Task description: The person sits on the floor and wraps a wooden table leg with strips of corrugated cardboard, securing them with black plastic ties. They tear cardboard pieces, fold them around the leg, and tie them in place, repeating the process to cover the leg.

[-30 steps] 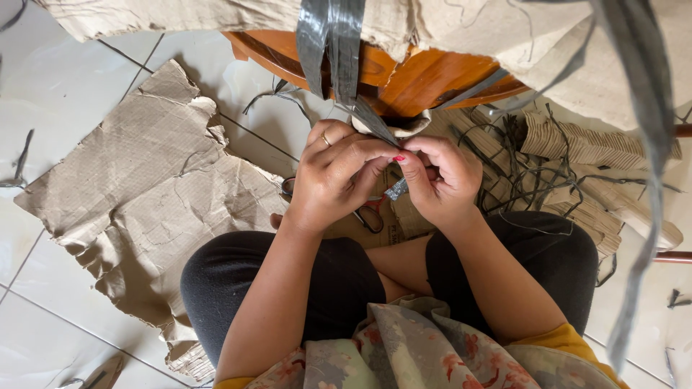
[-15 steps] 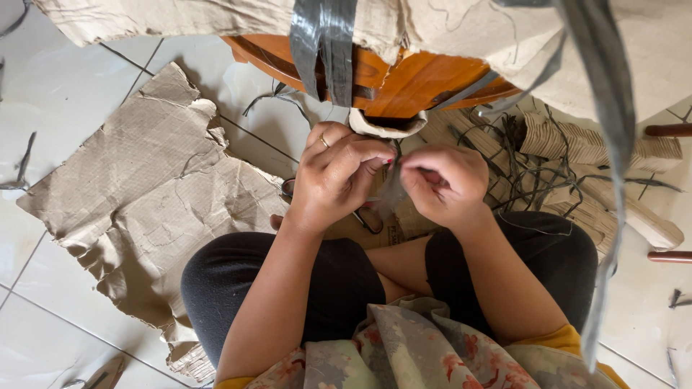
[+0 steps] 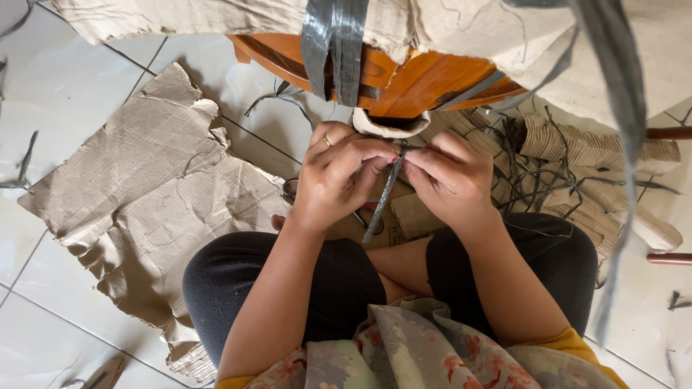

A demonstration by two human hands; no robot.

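Observation:
My left hand [image 3: 339,176] and my right hand [image 3: 450,176] meet fingertip to fingertip over my lap, both pinching a thin grey plastic strap [image 3: 382,198] whose loose end hangs down between them. A ring sits on a left finger. Just above the hands is an orange wooden furniture piece [image 3: 425,75] wrapped in brown cardboard [image 3: 216,18] and bound by a wide grey strap band [image 3: 334,47]. Scissors [image 3: 290,189] lie on the floor, mostly hidden under my left hand.
A large torn sheet of cardboard [image 3: 144,194] lies on the white tiled floor [image 3: 58,86] at left. Cut grey strap pieces and corrugated cardboard rolls [image 3: 598,148] pile at right. Another grey strap [image 3: 620,144] hangs close to the camera at right. My crossed legs [image 3: 288,281] fill the foreground.
Both hands have risen slightly toward the wrapped furniture and drawn together; the strap end now hangs down between the fingertips.

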